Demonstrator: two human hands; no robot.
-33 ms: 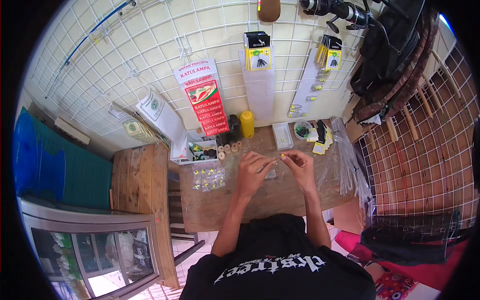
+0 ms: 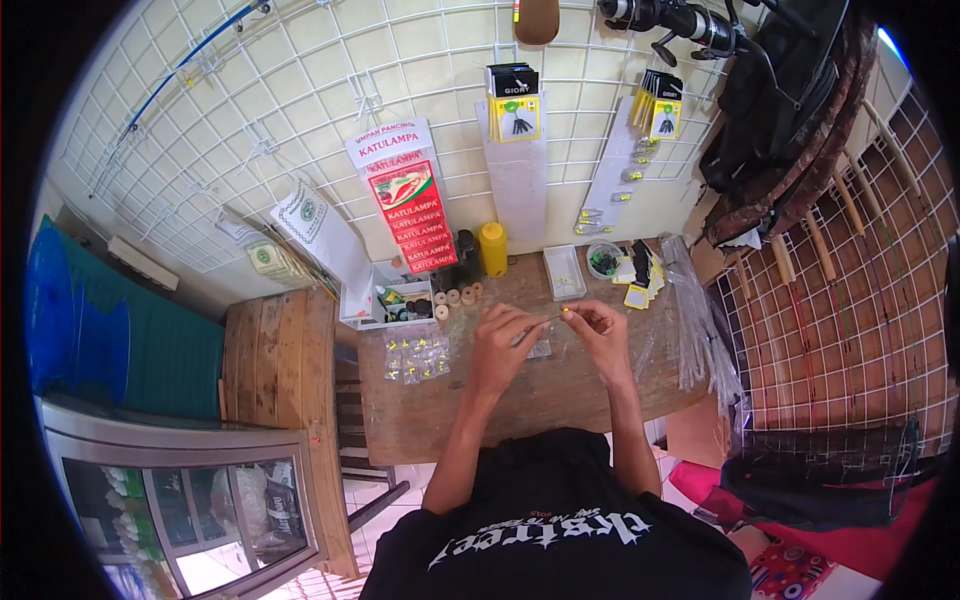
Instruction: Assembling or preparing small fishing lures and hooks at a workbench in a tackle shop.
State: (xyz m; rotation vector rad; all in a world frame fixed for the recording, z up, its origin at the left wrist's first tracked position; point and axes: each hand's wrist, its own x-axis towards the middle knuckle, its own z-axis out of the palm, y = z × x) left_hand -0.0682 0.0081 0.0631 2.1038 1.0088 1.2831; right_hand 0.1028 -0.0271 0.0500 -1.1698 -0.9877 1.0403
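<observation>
Over the wooden table [image 2: 430,410], both hands are close together. My right hand [image 2: 604,332] pinches a small yellow piece [image 2: 566,311] between thumb and fingertips; its exact kind is too small to tell. Just left of it, my left hand [image 2: 503,338] is closed in a pinch around a thin, slender item [image 2: 550,318] pointing toward the yellow piece. Whether the two pieces touch, I cannot tell. Between my forearms a small clear plastic packet [image 2: 540,349] lies on the table. Left of my left hand are several clear packets [image 2: 417,358] with yellow pieces inside, laid in rows.
Along the back stand a white box of small items [image 2: 402,303], cork-coloured rings [image 2: 454,298], a yellow bottle [image 2: 493,250], a white tray [image 2: 565,272] and a round tub [image 2: 603,260]. Cards [image 2: 640,272] and clear plastic sleeves [image 2: 697,330] lie to the right. A wire grid [image 2: 580,55] carries hanging packs.
</observation>
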